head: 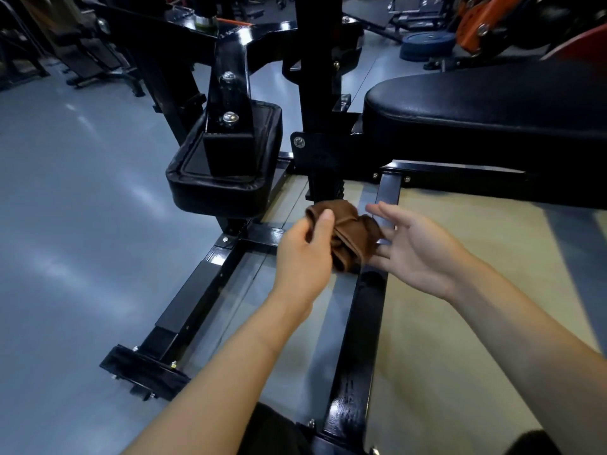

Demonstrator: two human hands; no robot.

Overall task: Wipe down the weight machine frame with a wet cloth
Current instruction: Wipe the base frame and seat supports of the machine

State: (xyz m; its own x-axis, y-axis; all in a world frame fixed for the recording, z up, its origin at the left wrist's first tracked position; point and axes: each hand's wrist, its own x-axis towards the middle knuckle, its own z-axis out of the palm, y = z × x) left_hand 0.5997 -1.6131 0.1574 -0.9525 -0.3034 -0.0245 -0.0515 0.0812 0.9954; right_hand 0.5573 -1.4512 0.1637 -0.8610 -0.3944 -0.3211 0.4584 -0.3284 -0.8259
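A gym floor (75, 198) of grey, glossy material is seen on the left, giving way to a paler tan strip of flooring (460, 290) on the right, and further machines and a blue weight plate (423, 44) are seen at the far edge of the room. The black weight machine frame (364, 323) is laid across both floor areas, its two long base rails running from the near edge toward an upright post (315, 93), with a cross bar (262, 236) joining them beneath the hands. A small black pad (226, 165) is mounted to the left of the post, and a long black padded bench (492, 103) is set to its right. A bunched brown cloth (348, 234) is held in the air above the right-hand rail, just in front of the foot of the post, between the two hands. The left hand (305, 254) is clenched on the cloth, the thumb being laid over its upper fold while the curled fingers are hidden behind the fabric. The right hand (417, 247) is released, its palm turned toward the cloth and its fingers straight and spread, the fingertips lying beside or just under the cloth's right edge; whether they are touching it cannot be told because of motion blur. Both forearms are bare and are extended from the near edge of the view. Wet-looking streaks are seen on the near stretch of the right-hand rail.
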